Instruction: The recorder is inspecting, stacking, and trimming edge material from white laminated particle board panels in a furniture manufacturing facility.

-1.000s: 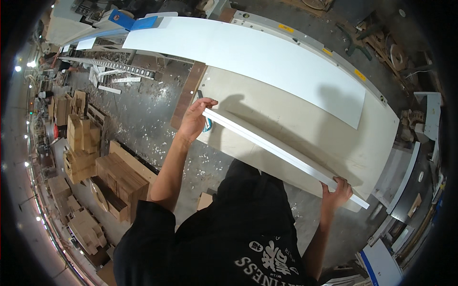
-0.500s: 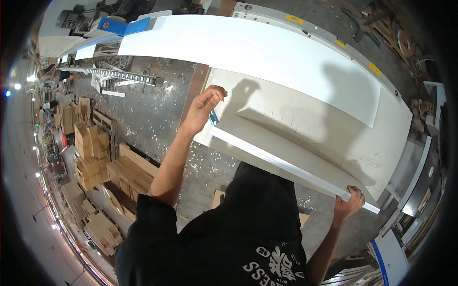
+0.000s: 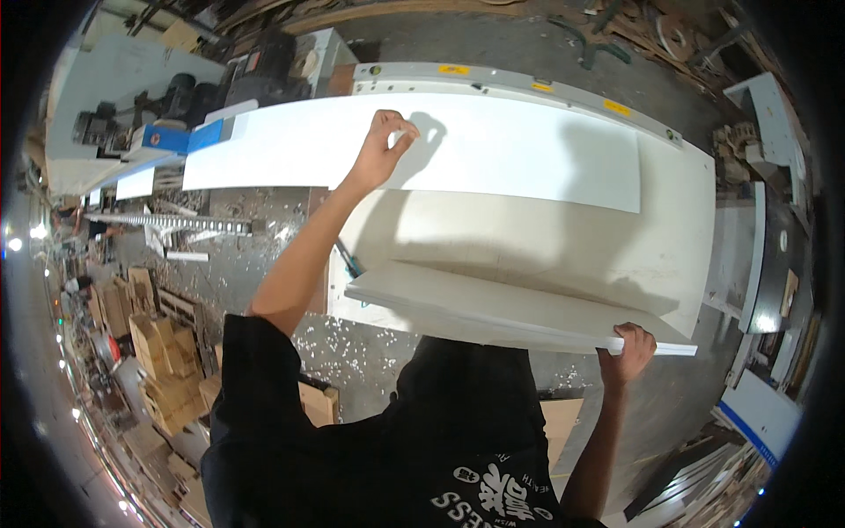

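Note:
My left hand [image 3: 385,150] is raised over a long white panel [image 3: 510,145], thumb and forefinger pinched into a ring. Whatever sits between those fingertips, if anything, is too small to make out. On the near side, my right hand [image 3: 632,352] grips the edge of a narrower white board [image 3: 493,304] close to its right end. That board leans tilted along the near edge of the pale worktable [image 3: 563,233]. By the board's left end lies a slim tool with teal and dark parts [image 3: 349,260], partly hidden.
A metal straightedge [image 3: 528,86] runs along the table's far side. Beyond the panel's left end stands a machine with blue guards [image 3: 180,138]. Stacked wooden pieces [image 3: 163,365] stand at the left, over a floor [image 3: 352,361] strewn with white chips. Another table [image 3: 770,255] is at the right.
My left hand has moved away from the narrower board's left end, out over the long panel. My right hand keeps its grip on the board, and the whole view has shifted.

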{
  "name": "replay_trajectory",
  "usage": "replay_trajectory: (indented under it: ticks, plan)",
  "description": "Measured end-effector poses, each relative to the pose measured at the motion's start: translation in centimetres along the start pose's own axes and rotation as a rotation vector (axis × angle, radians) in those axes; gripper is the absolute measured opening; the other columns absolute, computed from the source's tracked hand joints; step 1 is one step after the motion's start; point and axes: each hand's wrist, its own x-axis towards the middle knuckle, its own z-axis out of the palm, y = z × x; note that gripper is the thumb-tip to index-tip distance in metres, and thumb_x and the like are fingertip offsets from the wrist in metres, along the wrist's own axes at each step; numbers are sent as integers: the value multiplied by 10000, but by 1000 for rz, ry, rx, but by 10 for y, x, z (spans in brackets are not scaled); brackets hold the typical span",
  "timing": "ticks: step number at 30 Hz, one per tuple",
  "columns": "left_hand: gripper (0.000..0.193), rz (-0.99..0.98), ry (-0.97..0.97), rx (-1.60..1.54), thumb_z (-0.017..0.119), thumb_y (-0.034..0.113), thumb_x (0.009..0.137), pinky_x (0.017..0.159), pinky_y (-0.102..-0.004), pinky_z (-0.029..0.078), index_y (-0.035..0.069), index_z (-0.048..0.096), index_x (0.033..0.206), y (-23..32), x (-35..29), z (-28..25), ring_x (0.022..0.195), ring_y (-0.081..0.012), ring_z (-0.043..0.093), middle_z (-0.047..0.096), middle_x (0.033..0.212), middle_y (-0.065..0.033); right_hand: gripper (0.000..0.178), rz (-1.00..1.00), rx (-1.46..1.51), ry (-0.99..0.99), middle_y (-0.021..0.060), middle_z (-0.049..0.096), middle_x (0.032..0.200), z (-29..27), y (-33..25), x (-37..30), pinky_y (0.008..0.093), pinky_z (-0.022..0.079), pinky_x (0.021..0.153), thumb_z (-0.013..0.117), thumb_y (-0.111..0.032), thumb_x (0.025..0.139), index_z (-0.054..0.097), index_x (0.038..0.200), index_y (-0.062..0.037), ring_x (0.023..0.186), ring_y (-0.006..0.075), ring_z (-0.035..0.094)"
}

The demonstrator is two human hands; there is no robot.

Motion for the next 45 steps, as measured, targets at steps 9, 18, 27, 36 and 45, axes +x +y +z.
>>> replay_trajectory:
  ticks: [9,18,27,36,45]
  plan:
    - [970,-63,-372,785,531,786,962,1251,-533,308,16,497,1550,-60,144,56,1492,-407,438,520,1572,-239,560,44,117,-47,30,678,1071,-3,-7,12,521,413,1023,910,-182,534,657,1033,-155,1092,323,594]
    - [732,-241,-576,596,563,667,1013,1019,-510,512,-9,729,1239,-19,157,100,1147,-428,700,750,1178,-267,565,113,158,-85,42,714,1220,1,8,-2,520,415,1155,933,-413,637,737,1084,-129,1234,298,611]
    - [526,76,-285,606,480,527,1109,728,-597,510,56,653,952,134,58,170,851,-518,668,712,865,-245,560,67,223,-13,13,668,1410,-11,10,-2,458,417,1205,890,-456,722,703,1118,-107,1404,273,547]
    - [419,39,-526,407,618,343,1079,645,-481,479,0,607,840,223,-47,149,713,-392,644,641,803,-211,984,84,349,38,90,441,1678,-31,3,5,458,318,1294,859,-409,746,472,1593,-92,1590,297,341]
    - [348,31,-524,567,590,308,1071,970,-504,502,32,703,1250,281,-154,124,990,-412,656,714,1093,-202,861,17,385,3,123,402,1696,-20,20,-6,455,161,1351,718,-453,886,454,1593,-39,1617,315,261]
